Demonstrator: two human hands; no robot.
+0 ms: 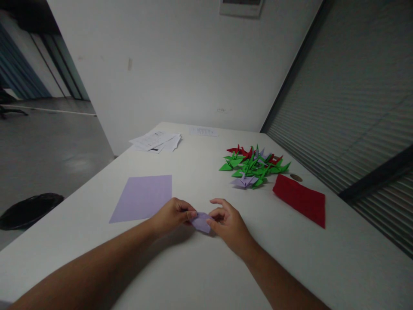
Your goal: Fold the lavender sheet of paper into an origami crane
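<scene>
A small folded piece of purple paper (202, 223) is held between my two hands, just above the white table (180, 271). My left hand (174, 214) pinches its left edge between thumb and fingers. On the right edge, the thumb and a curled finger of my right hand (229, 221) grip it, while the index finger stretches out away from it. To the left lies a flat purple sheet (143, 196), close to my left hand. Beyond my right hand sits a pile of folded paper cranes (253, 167) in green, red and purple.
Red paper (301, 197) lies at the right, with a small brown round thing (296, 177) behind it. White printed papers (158, 141) and another sheet (204, 131) rest near the wall. Blinds (348, 99) border the right side. A black-lined bin (30, 210) stands left of the table.
</scene>
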